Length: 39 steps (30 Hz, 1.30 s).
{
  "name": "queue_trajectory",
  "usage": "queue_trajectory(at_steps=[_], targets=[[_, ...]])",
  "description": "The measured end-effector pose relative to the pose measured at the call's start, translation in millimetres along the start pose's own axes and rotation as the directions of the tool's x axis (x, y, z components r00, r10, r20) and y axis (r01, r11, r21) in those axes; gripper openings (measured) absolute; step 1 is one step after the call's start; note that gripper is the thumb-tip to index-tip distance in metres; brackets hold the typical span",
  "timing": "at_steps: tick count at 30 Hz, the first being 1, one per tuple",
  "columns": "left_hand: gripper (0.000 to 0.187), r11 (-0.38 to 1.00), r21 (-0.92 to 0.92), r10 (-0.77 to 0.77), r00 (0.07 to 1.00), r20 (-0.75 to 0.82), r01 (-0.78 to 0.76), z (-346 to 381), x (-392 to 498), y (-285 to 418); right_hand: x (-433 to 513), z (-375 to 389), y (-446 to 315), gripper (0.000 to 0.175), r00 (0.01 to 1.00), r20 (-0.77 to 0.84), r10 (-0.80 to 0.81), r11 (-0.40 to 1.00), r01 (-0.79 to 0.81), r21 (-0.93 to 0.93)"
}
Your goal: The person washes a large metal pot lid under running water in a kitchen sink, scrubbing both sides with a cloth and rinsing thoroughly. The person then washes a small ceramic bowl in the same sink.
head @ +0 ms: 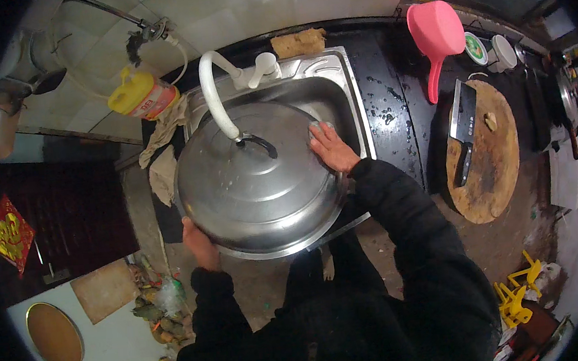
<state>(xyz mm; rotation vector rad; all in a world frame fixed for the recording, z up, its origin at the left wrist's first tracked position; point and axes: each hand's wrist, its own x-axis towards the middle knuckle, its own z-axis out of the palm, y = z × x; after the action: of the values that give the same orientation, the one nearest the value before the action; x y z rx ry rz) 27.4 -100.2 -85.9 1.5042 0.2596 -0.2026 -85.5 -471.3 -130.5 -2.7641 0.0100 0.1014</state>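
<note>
A large domed metal pot lid (250, 204) rests over the stainless steel sink (355, 88), its dark handle (261, 146) on top. My left hand (201, 244) grips the lid's near left rim. On the upper right of the dome lies my right hand (333, 149), pressing a greyish cloth or scrubber (321, 125) to the metal; the fingers hide part of it. The white hose-like spout of the faucet (217, 94) curves down to the lid beside the handle. Behind it stands the white faucet lever (263, 70).
Right of the sink, a cleaver (463, 126) lies on a round wooden chopping board (501, 164). A pink dipper (435, 31) rests behind it. Water drops wet the black counter (384, 101). A yellow jug (142, 95) and rags (164, 175) sit left. A sponge-like block (298, 43) lies behind the sink.
</note>
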Motion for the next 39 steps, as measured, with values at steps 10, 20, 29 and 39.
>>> queue_trajectory(at_steps=[10, 20, 29, 39], targets=[[0.048, 0.987, 0.144, -0.050, 0.992, -0.117, 0.067, -4, 4, -6, -1, 10, -157, 0.052, 0.930, -0.331, -0.158, 0.951, 0.234, 0.203], [0.046, 0.979, 0.064, -0.174, 0.961, -0.214, 0.192, -8, 14, -18, -62, 7, -158, 0.050, 0.964, -0.234, 0.127, 0.979, -0.084, 0.185], [0.046, 0.992, 0.045, -0.107, 0.980, -0.167, 0.116, 8, 7, -5, -43, 71, -36, 0.060, 0.823, -0.234, 0.518, 0.735, -0.287, 0.614], [0.044, 0.997, 0.014, -0.071, 0.987, -0.146, 0.074, 12, 6, -2, -57, 15, -107, 0.040, 0.924, -0.220, 0.314, 0.948, -0.293, 0.124]])
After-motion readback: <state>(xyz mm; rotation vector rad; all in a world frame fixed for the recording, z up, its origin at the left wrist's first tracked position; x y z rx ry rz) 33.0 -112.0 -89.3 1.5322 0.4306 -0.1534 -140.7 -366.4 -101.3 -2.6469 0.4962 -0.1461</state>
